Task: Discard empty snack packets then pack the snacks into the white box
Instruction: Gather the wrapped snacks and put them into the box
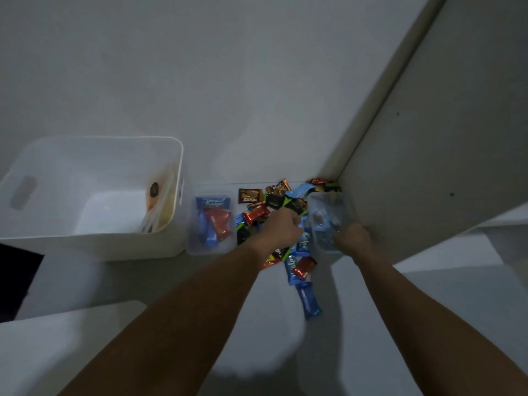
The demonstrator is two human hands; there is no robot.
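Observation:
A pile of snack packets (274, 201) in blue, red, brown and black lies on the white surface by the wall corner. My left hand (281, 225) rests curled on top of the pile, fingers closed over packets. My right hand (350, 238) grips the near rim of a small clear tub (325, 207) that holds a few wrapped snacks. A second clear tub (197, 244) left of the pile holds blue and red packets. The large white box (94, 241) stands at the far left with an orange packet against its right inner wall.
A blue packet (308, 302) lies alone nearer to me, below the pile. A wall panel (428, 138) rises at the right, close to the clear tub. A dark gap (14, 281) shows at the left edge beneath the white box.

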